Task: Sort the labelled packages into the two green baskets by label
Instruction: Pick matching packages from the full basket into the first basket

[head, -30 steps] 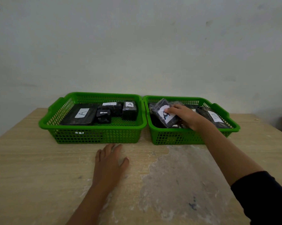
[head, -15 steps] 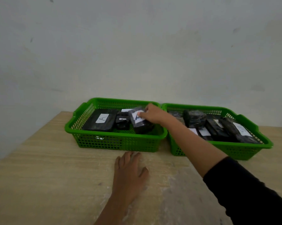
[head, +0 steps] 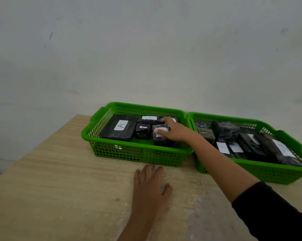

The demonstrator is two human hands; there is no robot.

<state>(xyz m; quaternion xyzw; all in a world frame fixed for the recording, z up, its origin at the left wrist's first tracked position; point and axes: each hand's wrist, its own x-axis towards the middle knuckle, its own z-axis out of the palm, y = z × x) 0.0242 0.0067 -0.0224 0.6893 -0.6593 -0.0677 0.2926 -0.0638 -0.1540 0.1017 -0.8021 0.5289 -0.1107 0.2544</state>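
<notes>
left hand: flat, palm down, fingers together and pointing forward, thumb out to the right.
left forearm: bare, rises from the bottom edge.
right hand: reached forward and left, palm down, fingers curled, thumb forward.
right arm: stretched out diagonally, forearm bare, black sleeve on the upper arm.

Before you on the table, two baskets side by side, touching: left basket; right basket; behind them, the wall. In the left basket: flat package at left; small package beside it; block package at right, under your right hand. Your left hand flat on the table, before the left basket.
</notes>
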